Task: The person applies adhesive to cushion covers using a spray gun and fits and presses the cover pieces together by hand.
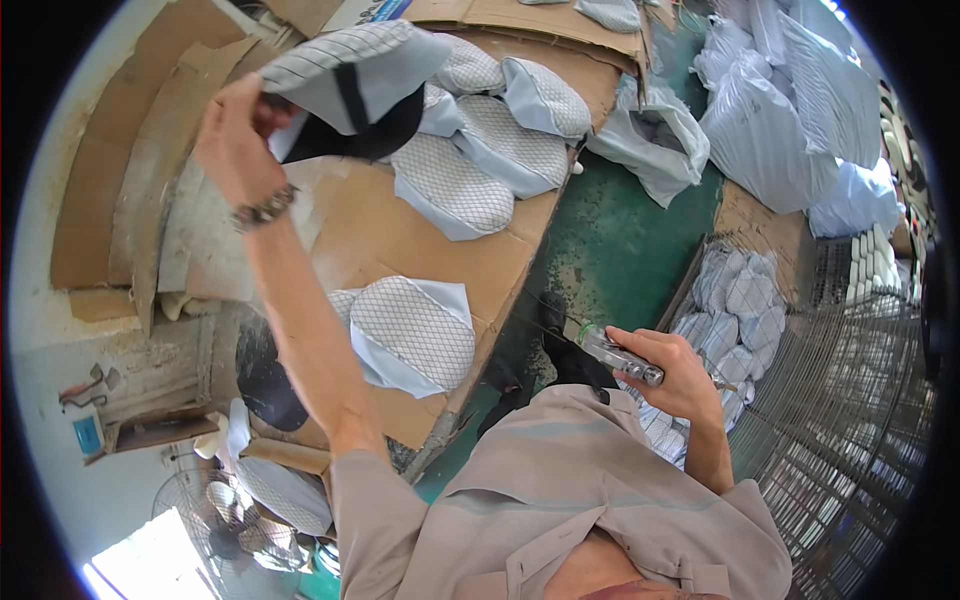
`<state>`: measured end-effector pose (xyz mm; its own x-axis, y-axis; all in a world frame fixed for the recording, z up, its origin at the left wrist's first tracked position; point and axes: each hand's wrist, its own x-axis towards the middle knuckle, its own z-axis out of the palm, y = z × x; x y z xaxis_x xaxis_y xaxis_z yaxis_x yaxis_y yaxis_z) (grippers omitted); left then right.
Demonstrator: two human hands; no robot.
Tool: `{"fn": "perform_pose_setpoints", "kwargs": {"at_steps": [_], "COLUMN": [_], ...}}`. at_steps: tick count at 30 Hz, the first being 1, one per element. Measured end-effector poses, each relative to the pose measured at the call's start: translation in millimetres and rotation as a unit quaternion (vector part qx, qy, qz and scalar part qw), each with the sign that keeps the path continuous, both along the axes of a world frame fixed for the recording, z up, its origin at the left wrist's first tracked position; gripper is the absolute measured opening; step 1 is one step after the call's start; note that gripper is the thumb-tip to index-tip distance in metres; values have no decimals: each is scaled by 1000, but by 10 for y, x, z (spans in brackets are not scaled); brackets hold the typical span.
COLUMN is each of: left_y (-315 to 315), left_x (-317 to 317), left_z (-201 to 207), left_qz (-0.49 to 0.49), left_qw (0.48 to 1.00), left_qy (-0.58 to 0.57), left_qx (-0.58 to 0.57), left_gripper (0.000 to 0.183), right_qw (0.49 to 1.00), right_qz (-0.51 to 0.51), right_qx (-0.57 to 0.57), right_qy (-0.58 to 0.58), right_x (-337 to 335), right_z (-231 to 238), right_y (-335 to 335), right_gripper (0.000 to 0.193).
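- Up and well to the left of the right hand [675, 370], the left hand [240, 140] has its fingers clamped on one edge of a pad [370, 75]. This held pad appears raised above the surface [345, 225], tilted, showing grey cloth, a black strip and a dark lower part.
- Nearer the body than the left hand, and well apart from the held pad, the right hand is wrapped around a tool [620, 355] with a clear barrel and a green end; its exact kind I cannot tell.
- The step in hand looks like one-handed handling of the pad, with the tool merely carried; it touches no pad.
- As a judgement, the next move calls for a steady edge grip, since soft cloth may sag or fold, and enough height to pass over the pile [455, 190] just right of the left hand.
- Between the left hand and the body, a quilted piece [415, 330] lies on the cardboard covering the surface, partly over another.
- Just beyond the held pad, a box [375, 12] bears blue print, too small and cut off to read.
- Far right of the left hand, pale bags [770, 120] show no readable marking. No brand or writing can be made out on the held pad or tool.
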<state>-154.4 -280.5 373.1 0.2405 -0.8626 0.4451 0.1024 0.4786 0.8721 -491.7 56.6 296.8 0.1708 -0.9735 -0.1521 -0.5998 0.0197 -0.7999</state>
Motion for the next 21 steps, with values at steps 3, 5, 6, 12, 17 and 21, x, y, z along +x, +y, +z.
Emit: {"fn": "perform_pose_setpoints", "kwargs": {"at_steps": [3, 5, 6, 12, 17, 21], "left_y": [326, 432, 559, 1156, 1795, 2164], "left_x": [-565, -765, -1019, -1103, 113, 906], "left_z": [-760, -1732, -2056, -3241, -2996, -3160], "left_qz": [95, 191, 217, 62, 280, 411], "left_qw": [990, 956, 926, 908, 807, 694], "left_qy": [-97, -211, -282, -316, -480, -472], "left_qx": [26, 76, 129, 268, 200, 356], "left_gripper": [15, 15, 18, 45, 57, 68], "right_qw": [1000, 1000, 999, 998, 998, 996], "right_qz": [-25, -12, -28, -14, 5, 73], "right_qx": [16, 25, 37, 59, 56, 42], "right_qy": [11, 12, 5, -19, 2, 3], "right_x": [-114, -130, -151, -105, 92, 322], "right_z": [-78, -100, -127, -125, -181, -183], "right_y": [38, -6, -17, -100, -218, -304], "right_gripper": [55, 54, 54, 52, 50, 50]}}
